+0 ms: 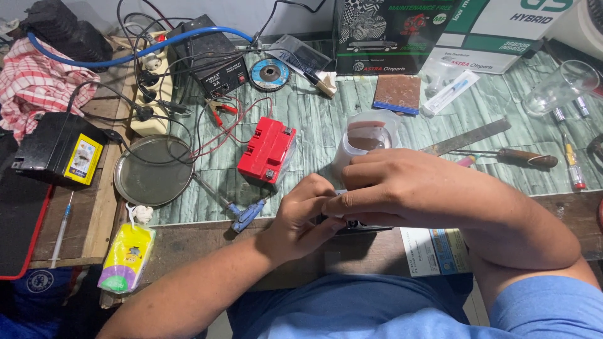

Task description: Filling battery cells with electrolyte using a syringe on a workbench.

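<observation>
Working both hands, left hand and right hand clenched together on a small dark part at the bench edge, mid-fiddle; next bit probably needs steady fingers.

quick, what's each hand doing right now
Left hand: fingers curled shut on a small dark object at the bench edge.
Right hand: closed over the same object from above, hiding most of it.
</observation>
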